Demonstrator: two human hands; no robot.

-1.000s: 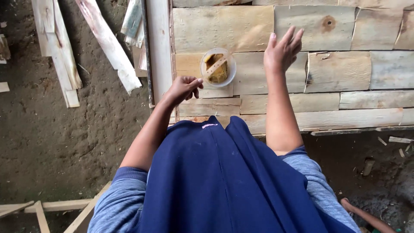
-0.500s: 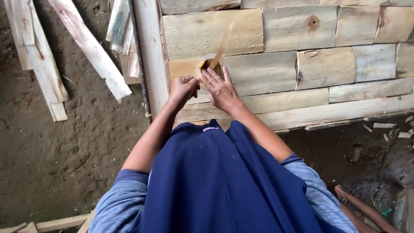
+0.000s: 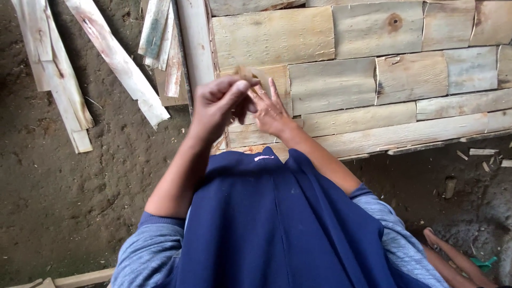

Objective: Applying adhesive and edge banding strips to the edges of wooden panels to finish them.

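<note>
1. We pinch the small stick (image 3: 246, 73) firmly in the closed left hand (image 3: 218, 104), upper middle of the frame.
2. We keep the open right hand (image 3: 269, 109) flat on the wooden boards (image 3: 341, 80), steadying.

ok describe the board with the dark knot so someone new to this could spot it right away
Start at the panel of pale wooden boards filling the upper right. Follow its top row rightward from the upright post to the second board. That knotted board alone carries a round dark knot near its upper right; its neighbours are plain.
</note>
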